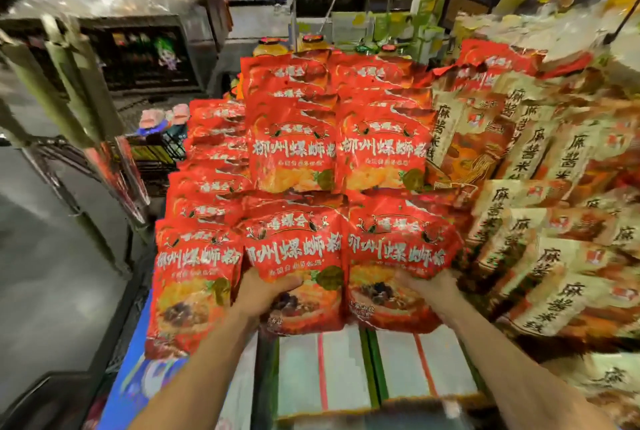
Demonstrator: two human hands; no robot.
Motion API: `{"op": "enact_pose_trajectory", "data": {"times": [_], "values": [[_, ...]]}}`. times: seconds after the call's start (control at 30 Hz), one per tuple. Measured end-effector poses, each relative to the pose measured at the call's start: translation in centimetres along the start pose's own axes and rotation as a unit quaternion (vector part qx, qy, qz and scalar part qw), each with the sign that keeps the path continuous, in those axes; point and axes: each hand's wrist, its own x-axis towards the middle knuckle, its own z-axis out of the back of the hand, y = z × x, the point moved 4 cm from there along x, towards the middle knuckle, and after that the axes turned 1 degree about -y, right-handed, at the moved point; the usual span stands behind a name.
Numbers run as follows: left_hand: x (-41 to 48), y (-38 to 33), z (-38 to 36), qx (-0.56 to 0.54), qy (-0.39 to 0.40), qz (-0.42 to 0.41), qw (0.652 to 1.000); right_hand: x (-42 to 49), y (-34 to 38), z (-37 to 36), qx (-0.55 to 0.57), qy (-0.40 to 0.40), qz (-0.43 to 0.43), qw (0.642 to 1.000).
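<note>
I have both hands on the front row of red packs.

1. The left hand (268, 291) grips the lower part of the middle pack (294, 249), with its fingers curled onto the pack's front.
2. The right hand (427, 286) grips the lower right part of the right pack (394, 249) in the same way.
3. Both packs stand upright and touch side by side at the near edge of the display. I cannot tell whether they rest on the striped boxes (346, 370) just below them.
4. A left pack (194, 273) stands just beside the middle pack.
5. The upper packs (294, 149) stand in a row behind and above.
6. Beige packs (554, 256) are stacked to the right, close to the right hand.
</note>
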Motion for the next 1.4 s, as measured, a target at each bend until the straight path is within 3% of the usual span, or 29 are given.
{"op": "enact_pose_trajectory", "data": {"times": [0.13,0.37,0.63,0.7,0.8,0.9,0.97,1.07,1.4], "values": [[1.1,2.4,-0.8,-0.003,-0.098,-0.029,0.995,2.3,-2.7,-0.7,-0.093,-0.034,0.051,0.994],[3.2,1.7,-0.5,0.054,-0.062,-0.024,0.996,4.8,-2.6,0.6,-0.115,0.042,-0.017,0.992],[2.0,2.4,-1.8,0.131,-0.192,-0.052,0.971,2.4,-2.5,-0.3,-0.183,-0.108,-0.054,0.976],[0.6,2.3,-1.8,0.192,-0.264,-0.072,0.943,0.6,-2.3,-0.3,-0.206,-0.189,-0.034,0.960],[-1.8,1.0,-2.3,0.319,-0.368,-0.160,0.859,-2.4,-0.7,-1.0,-0.283,-0.298,0.088,0.908],[-3.1,-1.0,-4.4,0.445,-0.344,-0.330,0.758,-3.3,0.8,-3.0,-0.433,-0.285,0.223,0.825],[-2.5,-0.7,-5.7,0.518,-0.279,-0.378,0.715,-2.6,0.6,-4.5,-0.529,-0.223,0.256,0.778],[-0.6,0.9,-5.6,0.581,-0.224,-0.352,0.699,-0.7,-1.0,-5.1,-0.588,-0.166,0.258,0.749],[2.5,2.0,-5.2,0.605,-0.219,-0.380,0.664,2.9,-2.4,-5.1,-0.575,-0.160,0.278,0.752]]}}
